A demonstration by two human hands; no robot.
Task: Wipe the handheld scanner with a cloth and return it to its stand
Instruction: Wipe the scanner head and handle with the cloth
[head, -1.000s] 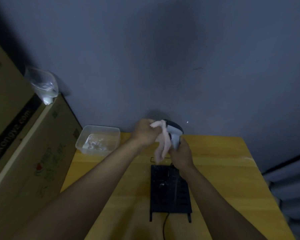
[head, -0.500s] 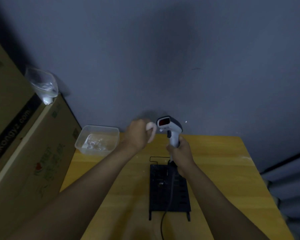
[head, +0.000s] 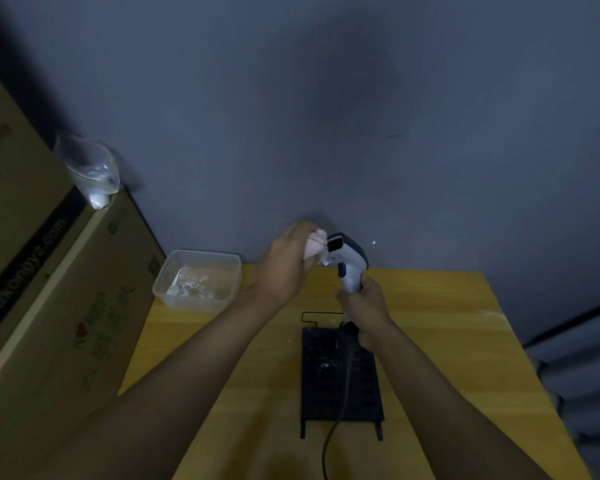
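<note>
My right hand (head: 364,308) grips the handle of a white and black handheld scanner (head: 349,261), held upright above the table with its red window facing left. My left hand (head: 288,263) holds a bunched pale pink cloth (head: 316,247) pressed against the scanner's front face. Below the scanner a black stand (head: 340,375) lies flat on the yellow wooden table (head: 447,341). The scanner's cable (head: 329,441) runs down over the stand toward me.
A clear plastic tub (head: 199,278) sits at the table's back left corner. Large cardboard boxes (head: 49,306) stand along the left side, with a crumpled clear plastic bag (head: 90,171) on top. A grey wall rises behind the table.
My left hand drew the cloth away from the scanner to the left, then brought it back against the scanner's front window. My right hand kept the scanner upright.
</note>
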